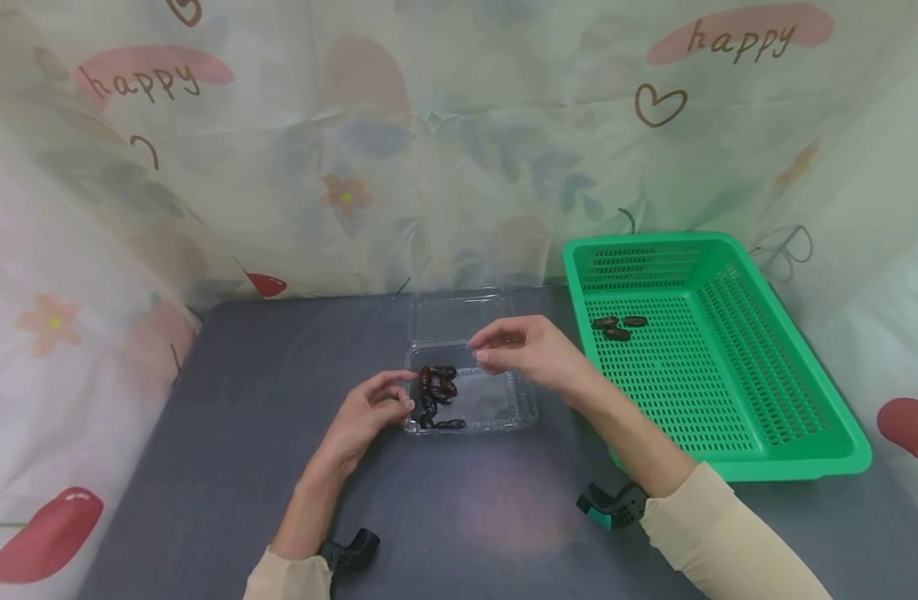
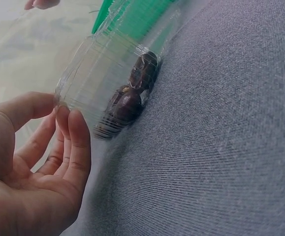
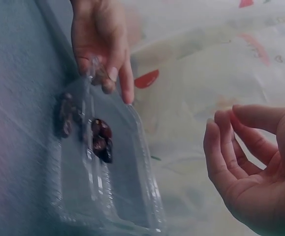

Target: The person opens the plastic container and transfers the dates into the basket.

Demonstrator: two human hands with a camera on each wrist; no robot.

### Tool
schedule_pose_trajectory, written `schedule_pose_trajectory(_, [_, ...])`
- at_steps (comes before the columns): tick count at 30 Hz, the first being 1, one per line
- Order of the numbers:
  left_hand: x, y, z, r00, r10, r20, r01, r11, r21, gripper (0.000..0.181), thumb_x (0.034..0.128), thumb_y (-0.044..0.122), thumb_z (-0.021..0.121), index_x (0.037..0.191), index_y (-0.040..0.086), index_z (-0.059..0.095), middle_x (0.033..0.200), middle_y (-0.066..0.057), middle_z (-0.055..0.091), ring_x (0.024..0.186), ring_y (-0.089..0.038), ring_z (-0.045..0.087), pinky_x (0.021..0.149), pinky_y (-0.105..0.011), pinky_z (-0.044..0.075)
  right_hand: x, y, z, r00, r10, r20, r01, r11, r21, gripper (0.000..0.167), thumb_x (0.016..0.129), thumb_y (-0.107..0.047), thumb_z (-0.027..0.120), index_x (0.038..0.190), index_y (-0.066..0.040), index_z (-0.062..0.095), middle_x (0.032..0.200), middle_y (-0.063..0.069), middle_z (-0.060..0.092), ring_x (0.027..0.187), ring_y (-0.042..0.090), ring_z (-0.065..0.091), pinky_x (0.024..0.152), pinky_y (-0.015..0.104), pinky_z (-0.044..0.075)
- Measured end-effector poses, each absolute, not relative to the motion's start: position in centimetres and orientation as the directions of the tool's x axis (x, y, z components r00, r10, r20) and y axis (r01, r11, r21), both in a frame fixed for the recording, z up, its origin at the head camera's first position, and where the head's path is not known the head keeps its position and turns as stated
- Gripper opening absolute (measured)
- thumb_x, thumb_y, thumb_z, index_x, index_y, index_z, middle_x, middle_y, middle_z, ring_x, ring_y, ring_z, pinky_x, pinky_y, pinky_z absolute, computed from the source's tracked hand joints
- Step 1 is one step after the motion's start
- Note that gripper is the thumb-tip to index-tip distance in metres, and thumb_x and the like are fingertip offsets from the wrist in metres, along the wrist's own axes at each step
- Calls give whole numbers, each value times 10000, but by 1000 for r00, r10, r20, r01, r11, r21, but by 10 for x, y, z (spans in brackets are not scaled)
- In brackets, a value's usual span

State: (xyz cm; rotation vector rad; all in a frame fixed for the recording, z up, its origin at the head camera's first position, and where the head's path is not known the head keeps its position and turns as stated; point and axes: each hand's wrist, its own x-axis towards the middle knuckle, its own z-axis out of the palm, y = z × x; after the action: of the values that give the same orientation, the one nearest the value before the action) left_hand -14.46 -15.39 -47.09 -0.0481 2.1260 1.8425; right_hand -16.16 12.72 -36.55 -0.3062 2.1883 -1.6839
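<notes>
A clear plastic container (image 1: 489,400) lies on the table, its hinged lid (image 1: 459,317) folded back toward the curtain. Several dark brown dates (image 1: 438,390) sit along the container's left side. My left hand (image 1: 372,408) pinches the rim at that side, thumb and fingertips meeting on the plastic in the left wrist view. Above the container's back right part hovers my right hand (image 1: 530,350). Its fingers (image 3: 226,142) are loosely bent, thumb close to the fingertips, and nothing shows between them in the right wrist view.
To the right stands a green plastic basket (image 1: 811,375) with slotted walls; three dates (image 1: 617,334) lie at its left side. A printed curtain (image 1: 459,167) hangs behind the grey-covered table (image 1: 279,358). Each wrist carries a dark strap-on device (image 1: 616,506).
</notes>
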Motion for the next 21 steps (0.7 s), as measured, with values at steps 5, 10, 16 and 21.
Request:
schedule_pose_trajectory(5, [-144,-154,-472,-947,178,-269,-240,170,956,419,883,92,705,1286,169,618,943,-103,622,870,-275,619,832,-388,510,-158,120,-376,-910,-381,-163,70,247,-967,241,917,-143,714,1135,-40,711,1038,68,726,915,228,696,854,389,542])
schedule_pose_trajectory(10, [-144,-154,-474,-946,168,-276,-248,167,954,418,880,93,709,1280,173,622,939,-99,624,869,-272,619,823,-379,508,-154,112,-391,-909,-385,-160,80,215,-973,254,917,-137,713,1143,-21,703,1049,78,718,919,216,698,861,383,548])
schedule_pose_trajectory(16, [-144,-155,-473,-946,174,-272,-245,162,956,411,885,99,709,1280,170,620,940,-104,622,869,-269,617,828,-384,508,-152,100,-415,-913,-377,-158,79,215,-973,221,913,-105,703,1117,-18,712,1011,122,709,911,260,703,856,448,547])
schedule_pose_trajectory(21, [-144,-155,-475,-947,179,-268,-244,142,959,418,880,86,717,1280,153,619,933,-98,616,852,-252,622,817,-373,516,-151,93,-434,-917,-361,-167,70,267,-961,200,902,-93,704,1085,-15,725,968,83,715,935,344,690,829,448,547])
